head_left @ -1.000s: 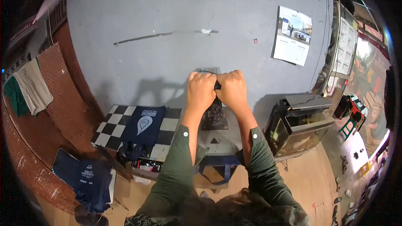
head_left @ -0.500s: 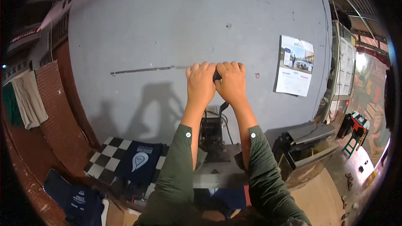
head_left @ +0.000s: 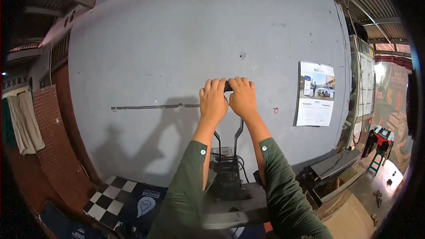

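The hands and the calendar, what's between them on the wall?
Head view: bare grey wall, save one small red mark, between the right hand and the calendar.

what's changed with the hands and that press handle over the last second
Both hands, left hand and right hand, have swung the black handle upward: a second ago it sat low, just above the press; now it is raised high against the grey wall, its two bars showing below the wrists. The view has tilted up with it. The grip is unchanged, both fists side by side. The checkered table and calendar stayed put.
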### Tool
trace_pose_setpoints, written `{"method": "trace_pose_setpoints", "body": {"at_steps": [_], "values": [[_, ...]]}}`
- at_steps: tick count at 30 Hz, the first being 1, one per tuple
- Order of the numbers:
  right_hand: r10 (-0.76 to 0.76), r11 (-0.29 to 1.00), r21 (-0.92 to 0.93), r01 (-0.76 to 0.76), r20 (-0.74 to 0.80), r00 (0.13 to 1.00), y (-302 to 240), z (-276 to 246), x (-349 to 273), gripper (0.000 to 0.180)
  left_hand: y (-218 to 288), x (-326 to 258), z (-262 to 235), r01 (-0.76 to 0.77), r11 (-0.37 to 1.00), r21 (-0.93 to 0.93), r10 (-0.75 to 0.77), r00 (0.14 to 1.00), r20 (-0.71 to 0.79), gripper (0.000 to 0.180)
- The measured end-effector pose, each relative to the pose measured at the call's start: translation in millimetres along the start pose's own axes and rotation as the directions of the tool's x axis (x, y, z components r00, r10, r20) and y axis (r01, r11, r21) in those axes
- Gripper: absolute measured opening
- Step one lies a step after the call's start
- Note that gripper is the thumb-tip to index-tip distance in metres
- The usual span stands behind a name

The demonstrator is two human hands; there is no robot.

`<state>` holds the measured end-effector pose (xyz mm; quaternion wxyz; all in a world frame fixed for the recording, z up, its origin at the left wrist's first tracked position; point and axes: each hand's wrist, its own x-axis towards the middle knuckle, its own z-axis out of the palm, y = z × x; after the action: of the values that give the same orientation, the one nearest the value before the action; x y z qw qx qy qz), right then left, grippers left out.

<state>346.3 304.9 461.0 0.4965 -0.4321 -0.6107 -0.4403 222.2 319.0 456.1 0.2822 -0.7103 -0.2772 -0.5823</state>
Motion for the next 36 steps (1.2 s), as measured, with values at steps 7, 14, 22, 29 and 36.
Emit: {"method": "trace_pose_setpoints", "body": {"at_steps": [7, 14, 22, 29, 36], "values": [[0.006, 0.997, 0.079, -0.015, 0.105, 0.995, 21, 25, 11, 0.053, -29, 12, 26, -0.052, 0.999, -0.014, 0.053, 0.998, 0.027, 0.054], [-0.023, 0.992, 0.129, 0.014, 0.072, 0.997, 34, 40, 12, 0.047, -38, 13, 38, -0.054, 0.998, -0.036, 0.056, 0.997, 0.047, 0.057], [-0.044, 0.999, 0.01, 0.043, 0.21, 0.977, 29, 16, 0, 0.052, -31, 1, 22, -0.093, 0.995, 0.039, 0.085, 0.982, 0.171, 0.066], [-0.062, 0.988, -0.099, 0.119, 0.447, 0.892, 5, -46, -38, 0.051, -32, -45, -36, -0.146, 0.982, 0.119, 0.085, 0.908, 0.41, 0.066], [-0.103, 0.993, 0.001, 0.12, 0.514, 0.852, -32, -120, -93, 0.053, 6, -91, -125, -0.085, 0.993, 0.081, 0.026, 0.83, 0.558, 0.055]]}}
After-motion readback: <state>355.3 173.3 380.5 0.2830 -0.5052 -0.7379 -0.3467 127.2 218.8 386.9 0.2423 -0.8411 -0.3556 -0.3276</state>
